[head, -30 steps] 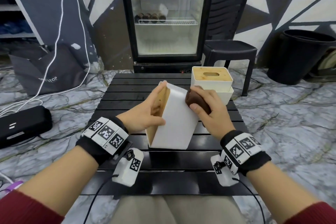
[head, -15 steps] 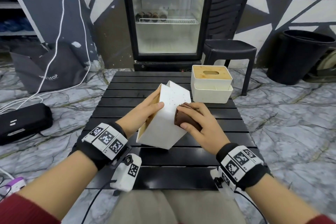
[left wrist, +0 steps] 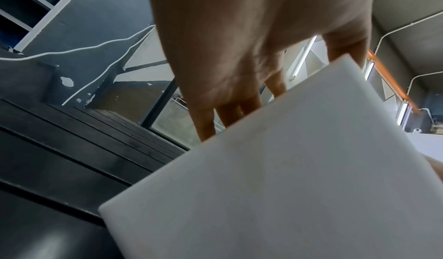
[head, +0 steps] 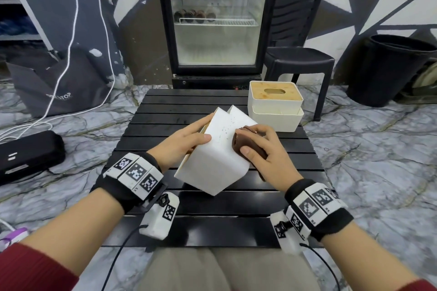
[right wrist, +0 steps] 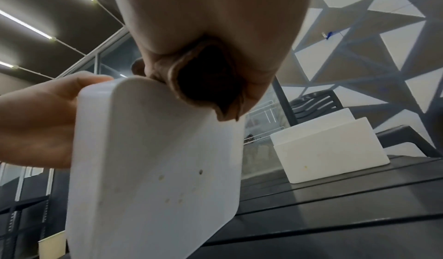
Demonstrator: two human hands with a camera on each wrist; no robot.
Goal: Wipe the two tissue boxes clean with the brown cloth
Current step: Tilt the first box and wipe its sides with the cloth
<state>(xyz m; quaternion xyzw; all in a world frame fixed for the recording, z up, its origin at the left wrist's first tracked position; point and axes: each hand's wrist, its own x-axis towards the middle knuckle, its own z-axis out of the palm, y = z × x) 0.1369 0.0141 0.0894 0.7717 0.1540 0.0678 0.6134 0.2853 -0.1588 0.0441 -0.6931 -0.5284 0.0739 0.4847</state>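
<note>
A white tissue box [head: 212, 160] with a wooden lid is tilted on edge over the black slatted table [head: 212, 205]; small specks dot its upturned face. My left hand [head: 182, 144] grips its left side, thumb on the white face, fingers along the lid. My right hand [head: 262, 149] holds the bunched brown cloth [head: 246, 144] against the box's right face. In the right wrist view the cloth [right wrist: 206, 77] presses on the box [right wrist: 153, 168] near its upper corner. The left wrist view shows the box [left wrist: 287, 177] filling the lower right. The second tissue box [head: 275, 104] stands upright at the table's far right.
A glass-door fridge [head: 215, 16] and a black plastic chair [head: 300, 54] stand behind the table. A black bin [head: 390, 68] is at the right, a dark bag [head: 59, 82] and a black case [head: 26, 153] on the marble floor at the left.
The box has tipped over to the left and lower, turning a speckled face upward. My right hand with the cloth slid down along that face toward me.
</note>
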